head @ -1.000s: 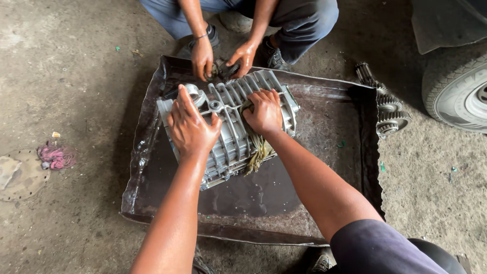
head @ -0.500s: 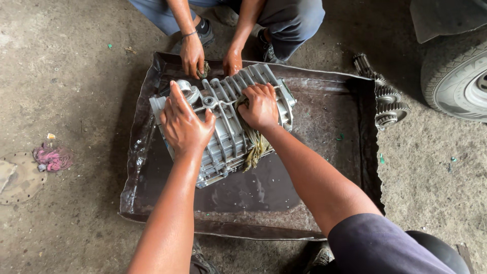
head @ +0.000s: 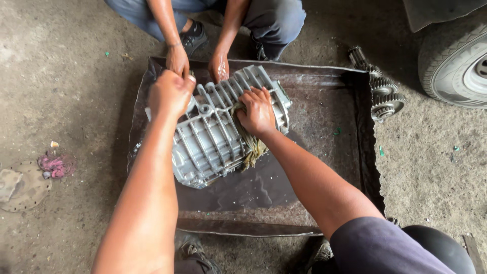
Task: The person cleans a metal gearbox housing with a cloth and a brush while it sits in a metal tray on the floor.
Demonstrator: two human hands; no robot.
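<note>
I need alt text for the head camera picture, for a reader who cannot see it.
A person's right hand presses a rag on a ribbed metal housing in a tray; the left hand grips its far end. Another person's hands touch it too.

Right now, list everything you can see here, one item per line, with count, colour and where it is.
ribbed metal casing: one, silver-grey, lying in the tray, left of middle
tray: one, dark rusty sheet metal, wet, on the floor
fibre wad: one, greenish-yellow, on the casing under the right hand
gear shaft: one, grey steel, on the floor past the tray's right edge
tyre: one, black with pale wheel, top right
rag: one, pink, on the floor at left
round plate: one, rusty, beside the rag
co-worker's hands: two, at the casing's far end
left hand: one, on the casing's far left corner
right hand: one, pressing the wad on the casing
</note>
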